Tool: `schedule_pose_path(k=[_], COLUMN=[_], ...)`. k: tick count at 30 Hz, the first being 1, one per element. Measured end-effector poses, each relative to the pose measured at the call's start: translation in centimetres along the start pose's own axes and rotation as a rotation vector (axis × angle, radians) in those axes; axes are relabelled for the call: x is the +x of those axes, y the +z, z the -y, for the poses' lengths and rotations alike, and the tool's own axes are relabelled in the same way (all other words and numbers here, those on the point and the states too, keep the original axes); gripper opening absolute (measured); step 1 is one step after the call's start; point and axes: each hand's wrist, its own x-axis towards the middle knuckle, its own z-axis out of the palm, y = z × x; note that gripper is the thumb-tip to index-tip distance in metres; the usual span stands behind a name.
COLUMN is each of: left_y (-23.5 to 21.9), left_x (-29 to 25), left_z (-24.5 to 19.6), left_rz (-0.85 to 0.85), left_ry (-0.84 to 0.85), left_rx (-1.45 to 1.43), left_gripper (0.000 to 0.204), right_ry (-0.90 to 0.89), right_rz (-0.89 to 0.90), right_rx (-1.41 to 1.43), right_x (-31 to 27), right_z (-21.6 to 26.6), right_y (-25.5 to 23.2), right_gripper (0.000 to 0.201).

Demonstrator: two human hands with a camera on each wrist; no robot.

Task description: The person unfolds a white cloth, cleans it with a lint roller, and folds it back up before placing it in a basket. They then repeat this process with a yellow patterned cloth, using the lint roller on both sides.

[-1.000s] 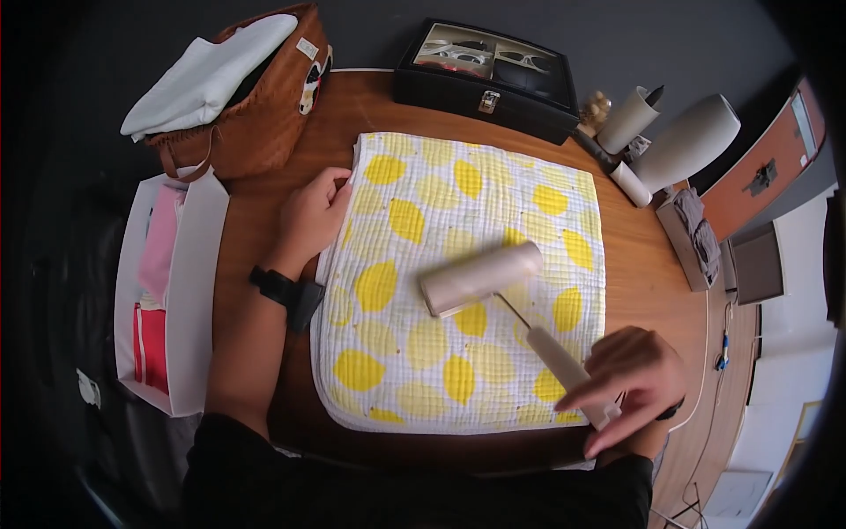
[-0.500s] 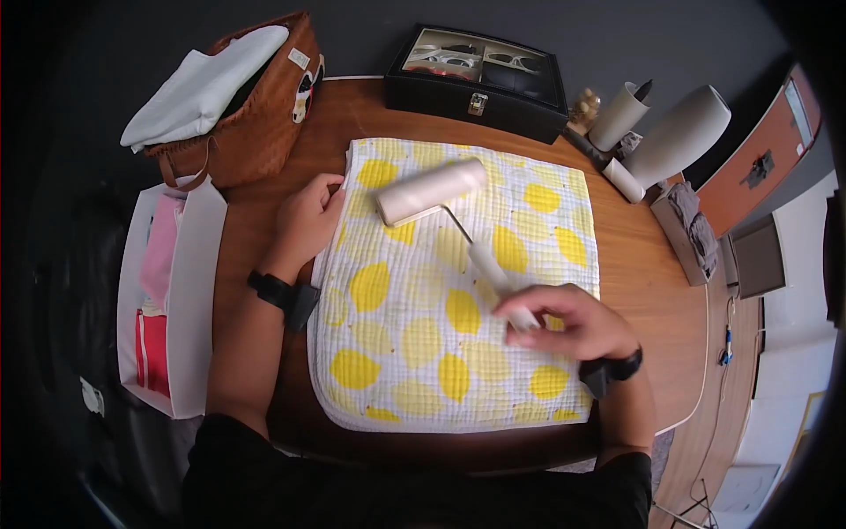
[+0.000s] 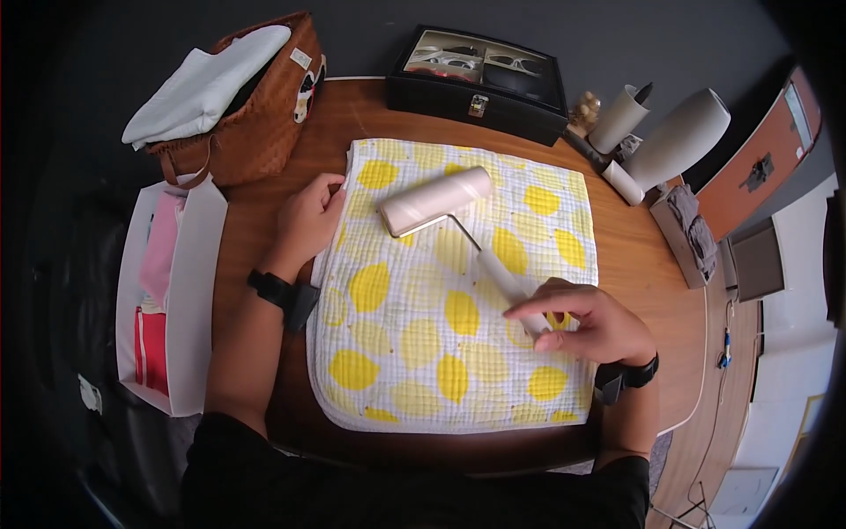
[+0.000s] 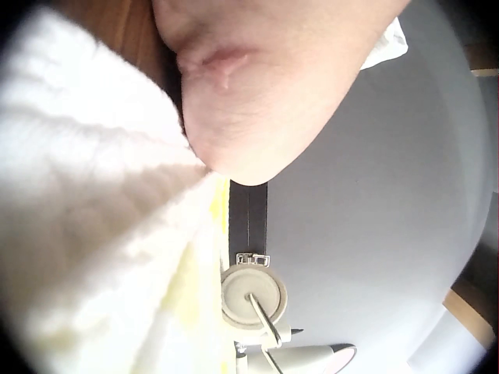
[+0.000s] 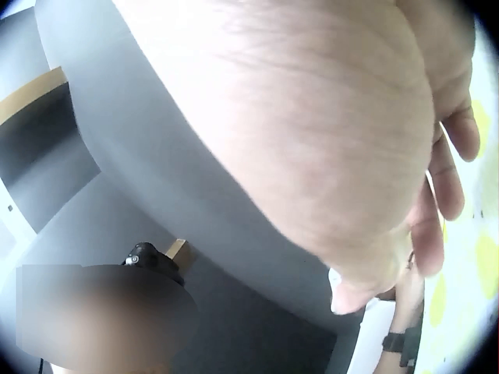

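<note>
A folded white cloth with yellow lemon prints lies flat on the wooden table. My left hand rests at its left edge; in the left wrist view, that hand touches the cloth, its fingers partly hidden. The lint roller lies over the upper middle of the cloth, slanting down to its pale handle. My right hand pinches the handle's end between thumb and forefinger. From the right wrist view, the palm of the right hand hides the handle.
A white box of folded clothes and a brown basket stand at the left. Behind the cloth is a black glasses case. A grey vase, a white cylinder and a small box of dark cloth stand at right.
My right hand has moved the roller up and to the left across the cloth, from its middle to its upper part, then slightly back down. The left hand has stayed at the cloth's edge.
</note>
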Motion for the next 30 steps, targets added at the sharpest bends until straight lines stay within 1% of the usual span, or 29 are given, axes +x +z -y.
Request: schedule_pose_path(k=[3, 6, 9, 12, 15, 18, 21, 24, 27, 30], left_y=[0.0, -0.1, -0.2, -0.2, -0.2, -0.3, -0.3, -0.2, -0.3, -0.4], left_x=[0.1, 0.0, -0.1, -0.1, -0.1, -0.2, -0.1, -0.1, -0.1, -0.1], left_z=[0.0, -0.3, -0.3, -0.4, -0.4, -0.6, -0.5, -0.4, -0.4, -0.7], left_rz=[-0.002, 0.002, 0.008, 0.011, 0.002, 0.003, 0.01, 0.009, 0.009, 0.013], left_ry=[0.004, -0.002, -0.012, -0.017, -0.007, -0.009, -0.01, -0.006, -0.011, -0.022], left_rx=[-0.006, -0.003, 0.005, 0.013, -0.004, 0.003, 0.016, 0.013, 0.008, 0.004], left_gripper=[0.024, 0.024, 0.024, 0.024, 0.024, 0.024, 0.024, 0.024, 0.024, 0.024], right_ry=[0.265, 0.343, 0.283, 0.234, 0.217, 0.213, 0.2, 0.213, 0.201, 0.217], right_rz=[-0.123, -0.177, -0.211, -0.214, -0.218, -0.254, -0.315, -0.334, -0.334, -0.319], right_rx=[-0.022, -0.046, 0.027, -0.012, -0.046, 0.048, 0.016, 0.007, -0.085, -0.044], right_x=[0.7, 1.3, 1.3, 1.2, 1.6, 1.7, 1.6, 1.7, 1.8, 1.7], right_z=[0.0, -0.6, -1.7, -2.3, -1.1, -0.2, -0.3, -0.6, -1.0, -1.5], right_y=[0.8, 1.3, 1.7, 1.9, 2.0, 2.4, 2.7, 2.9, 2.8, 2.7], right_gripper=[0.039, 0.037, 0.033, 0.032, 0.03, 0.029, 0.028, 0.028, 0.029, 0.029])
